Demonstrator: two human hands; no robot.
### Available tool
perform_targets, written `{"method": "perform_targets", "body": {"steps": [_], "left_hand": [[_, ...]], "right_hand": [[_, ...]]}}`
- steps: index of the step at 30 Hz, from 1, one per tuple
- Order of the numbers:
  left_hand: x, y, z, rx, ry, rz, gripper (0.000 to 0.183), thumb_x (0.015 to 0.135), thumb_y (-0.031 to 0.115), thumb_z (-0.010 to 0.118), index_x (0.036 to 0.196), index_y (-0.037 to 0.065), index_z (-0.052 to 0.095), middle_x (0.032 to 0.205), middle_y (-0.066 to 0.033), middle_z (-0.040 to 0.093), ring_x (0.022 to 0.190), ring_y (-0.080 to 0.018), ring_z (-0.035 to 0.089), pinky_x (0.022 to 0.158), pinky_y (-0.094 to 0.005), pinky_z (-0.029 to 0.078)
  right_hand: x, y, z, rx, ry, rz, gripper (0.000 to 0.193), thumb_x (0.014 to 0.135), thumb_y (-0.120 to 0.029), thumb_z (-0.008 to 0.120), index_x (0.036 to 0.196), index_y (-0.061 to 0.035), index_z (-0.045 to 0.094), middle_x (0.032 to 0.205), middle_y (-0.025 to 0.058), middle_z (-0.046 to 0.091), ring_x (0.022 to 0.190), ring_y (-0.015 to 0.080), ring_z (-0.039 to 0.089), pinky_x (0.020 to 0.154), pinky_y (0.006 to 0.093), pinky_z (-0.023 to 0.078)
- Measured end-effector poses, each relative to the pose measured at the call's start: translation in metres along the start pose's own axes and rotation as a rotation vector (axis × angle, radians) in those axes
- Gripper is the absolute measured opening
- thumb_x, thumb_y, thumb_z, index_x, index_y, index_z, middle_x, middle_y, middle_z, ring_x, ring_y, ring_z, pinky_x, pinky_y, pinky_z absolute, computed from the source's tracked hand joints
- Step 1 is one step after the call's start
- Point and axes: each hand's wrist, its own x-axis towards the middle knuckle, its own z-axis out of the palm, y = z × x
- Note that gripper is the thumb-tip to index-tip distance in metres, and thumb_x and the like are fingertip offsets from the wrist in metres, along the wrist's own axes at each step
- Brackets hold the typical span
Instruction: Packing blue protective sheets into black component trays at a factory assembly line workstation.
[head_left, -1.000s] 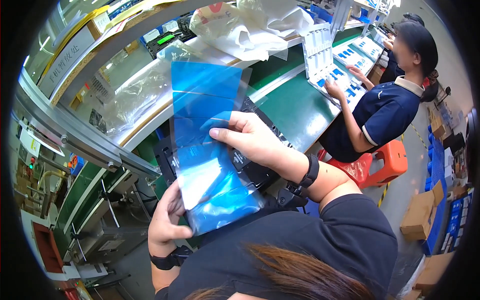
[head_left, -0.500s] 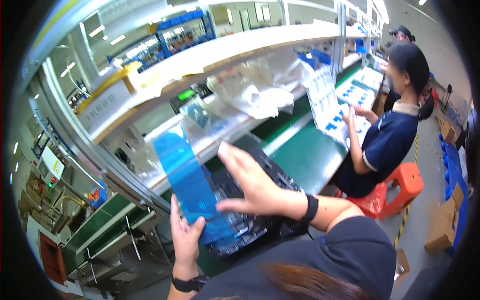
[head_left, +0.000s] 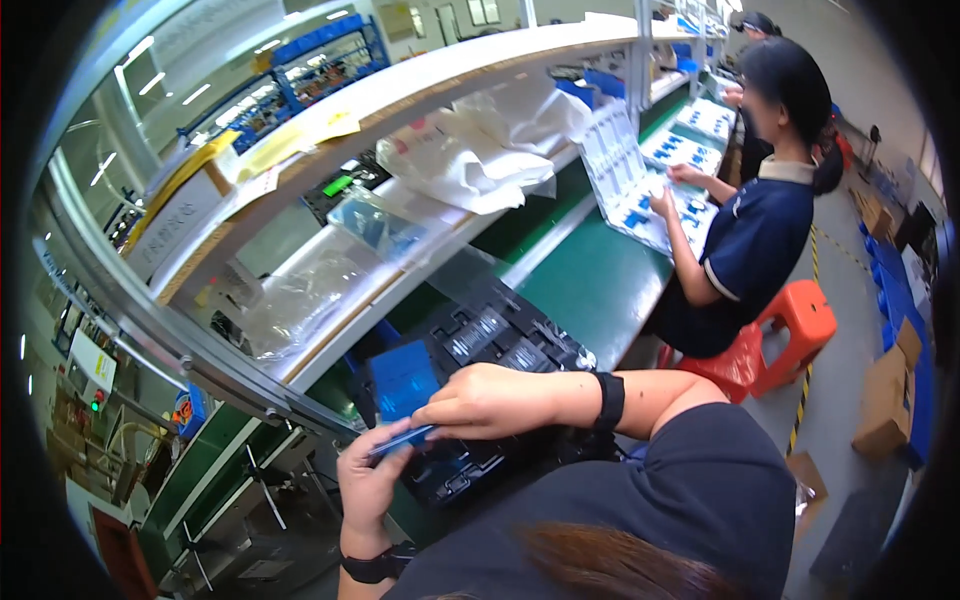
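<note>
Closely, two bare hands pinch blue film above a black tray

A translucent blue rectangular plastic film is held in front of the person's dark-clad body, its far part lying over a black moulded plastic tray. The left hand grips the film's near, folded edge between thumb and fingers. The right hand, back upward, presses its bunched fingers on that edge, just beside the left fingertips. Both wrists wear black straps. The tray, holding dark grey rectangular pieces, sits on a glossy green worktop. Beyond, crumpled clear plastic bags lie on a white shelf. At right, a co-worker in a navy shirt handles an open white case.
</note>
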Motion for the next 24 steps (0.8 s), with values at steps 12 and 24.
{"method": "perform_targets", "body": {"steps": [12,24], "left_hand": [[-0.015,-0.020,-0.019,0.094,0.252,0.053,0.078,0.090,0.061,0.016,0.076,-0.002,0.060,0.078,-0.0087,0.059,0.079,-0.0185,0.055,0.079,-0.0294,0.041],[-0.015,-0.045,-0.017,0.154,0.189,0.136,0.066,0.095,0.049,0.021,0.082,-0.003,0.060,0.083,-0.0112,0.061,0.081,-0.0181,0.057,0.080,-0.0282,0.040]], "right_hand": [[-0.033,0.000,-0.041,0.164,0.764,0.683,0.010,0.078,-0.007,0.066,0.083,0.0022,0.063,0.068,-0.0003,0.058,0.062,0.0044,0.051,0.055,0.0196,0.042],[-0.063,0.006,-0.049,-0.004,0.285,1.005,0.019,0.078,-0.018,0.066,0.079,-0.0001,0.060,0.064,0.0003,0.053,0.060,0.0061,0.046,0.056,0.0207,0.038]]}}
